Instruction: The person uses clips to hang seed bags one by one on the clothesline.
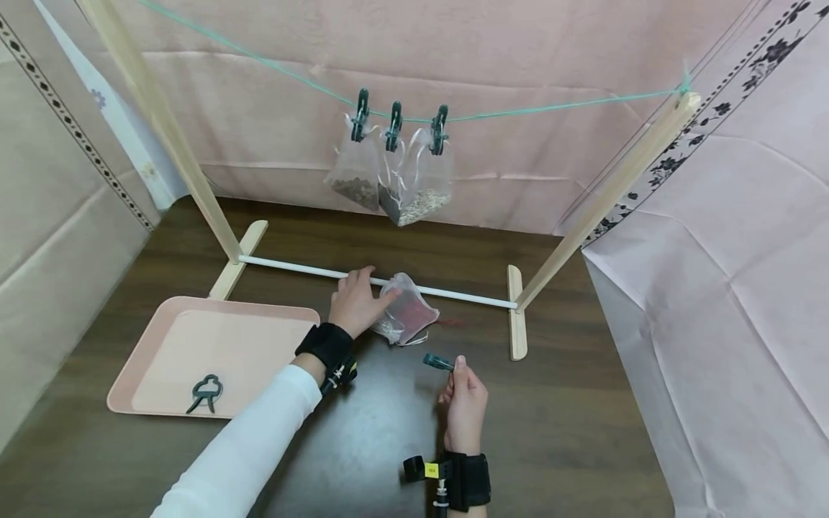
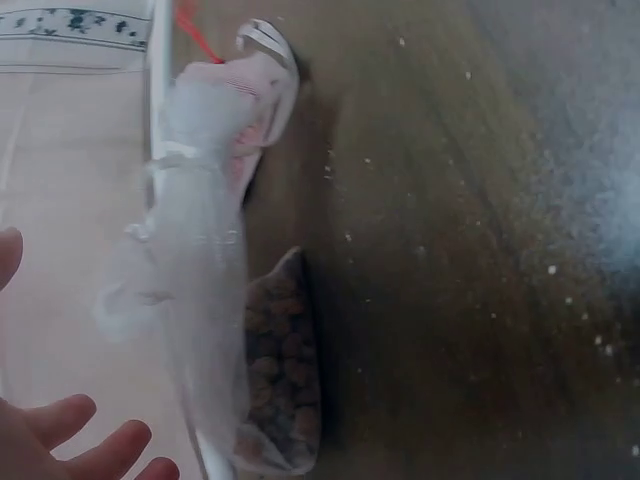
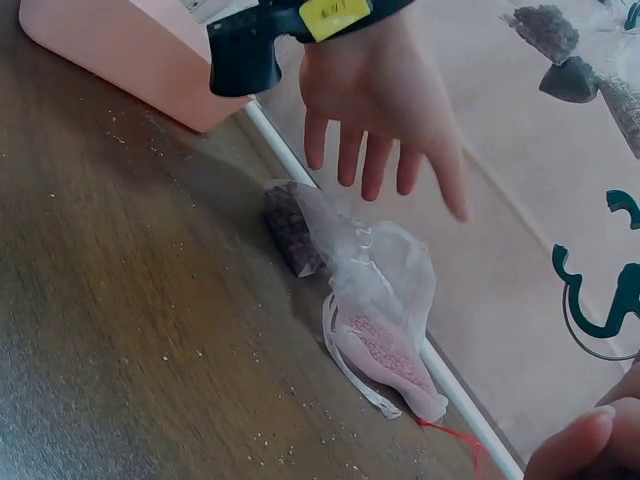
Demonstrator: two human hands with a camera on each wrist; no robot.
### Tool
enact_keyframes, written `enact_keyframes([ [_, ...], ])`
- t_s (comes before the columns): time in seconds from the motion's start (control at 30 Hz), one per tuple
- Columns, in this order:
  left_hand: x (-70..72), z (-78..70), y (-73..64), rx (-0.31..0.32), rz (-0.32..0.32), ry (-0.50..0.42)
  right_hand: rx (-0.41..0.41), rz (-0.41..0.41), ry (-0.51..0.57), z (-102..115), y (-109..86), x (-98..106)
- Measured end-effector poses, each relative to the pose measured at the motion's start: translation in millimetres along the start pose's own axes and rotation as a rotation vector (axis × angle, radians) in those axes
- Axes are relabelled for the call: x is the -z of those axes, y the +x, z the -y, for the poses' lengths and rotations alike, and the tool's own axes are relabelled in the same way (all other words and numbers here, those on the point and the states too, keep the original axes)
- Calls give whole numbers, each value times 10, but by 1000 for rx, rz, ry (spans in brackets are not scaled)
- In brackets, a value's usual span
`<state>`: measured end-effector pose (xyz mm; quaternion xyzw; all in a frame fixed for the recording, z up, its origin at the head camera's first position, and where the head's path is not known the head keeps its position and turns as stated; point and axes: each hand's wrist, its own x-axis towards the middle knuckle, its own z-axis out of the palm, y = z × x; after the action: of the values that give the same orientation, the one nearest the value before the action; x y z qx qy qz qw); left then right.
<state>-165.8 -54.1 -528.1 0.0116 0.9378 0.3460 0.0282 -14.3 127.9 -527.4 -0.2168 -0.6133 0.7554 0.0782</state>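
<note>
Hanging from the green line (image 1: 518, 113) in the upper middle of the head view are three mesh pouches (image 1: 388, 183), each held by a dark green clip (image 1: 393, 119), so that much of the work looks done. Below them, at the frame's centre, two more sheer pouches (image 1: 406, 316) lie on the dark table (image 1: 583, 432), touching the white rod (image 1: 453, 293) at the foot of the wooden rack (image 1: 615, 194); one holds pinkish grains, the other, as the right wrist view shows, brown bits (image 3: 290, 228).

The left hand (image 1: 356, 302) hovers just over these pouches with its fingers spread and straight; in the right wrist view the fingers (image 3: 375, 165) hang above the mesh and grip nothing. The right hand (image 1: 463, 403), lower centre, pinches a loose green clip (image 1: 437, 361) between thumb and fingertips, raised off the table.

At lower left, a pink tray (image 1: 259, 324) carries one more spare clip (image 1: 206, 393). Judging from this, three pouches are up and two are left, with a clip for each: one in hand, one on the tray. Neither of the lying pouches has been lifted yet.
</note>
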Motion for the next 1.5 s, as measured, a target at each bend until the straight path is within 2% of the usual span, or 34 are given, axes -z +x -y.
enact_keyframes([
  [0.2, -40, 40, 68, 23, 23, 56, -17, -2, -41, 127, -96, -51],
  [0.47, -127, 66, 99, 33, 14, 136, -34, -31, -61, -79, -25, 19],
  [0.7, -204, 29, 44, -40, -13, 210, -38, -29, -65, -94, -33, 19],
  [1.07, -259, -41, 33, -119, -31, 253, -19, -32, -67, -113, -12, 22],
  [1.4, -264, -59, 27, -201, -88, 268, -34, -28, -75, 62, -84, -15],
  [1.5, -261, -82, 32, -227, -106, 263, -33, -37, -77, 32, -63, -2],
])
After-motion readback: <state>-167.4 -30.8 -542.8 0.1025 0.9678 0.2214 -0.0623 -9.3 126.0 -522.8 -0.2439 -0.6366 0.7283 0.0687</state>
